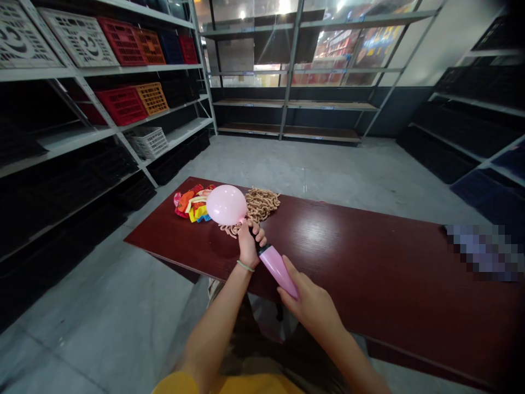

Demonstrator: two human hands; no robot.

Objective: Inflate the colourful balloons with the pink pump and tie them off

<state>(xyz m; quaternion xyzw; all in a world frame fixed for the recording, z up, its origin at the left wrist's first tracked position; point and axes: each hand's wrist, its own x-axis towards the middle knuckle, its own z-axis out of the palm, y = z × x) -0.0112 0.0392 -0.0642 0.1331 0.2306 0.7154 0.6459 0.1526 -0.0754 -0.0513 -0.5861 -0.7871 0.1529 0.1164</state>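
Our left hand pinches the neck of a pink balloon. Our right hand grips a pink pump over the table.

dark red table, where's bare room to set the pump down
Widest bare wood on the dark red table runs right of the right hand and pink pump, to the pixelated item. A smaller patch lies left of the left hand, below the deflated balloons. Crowded: the pink balloon and tan cord pile.
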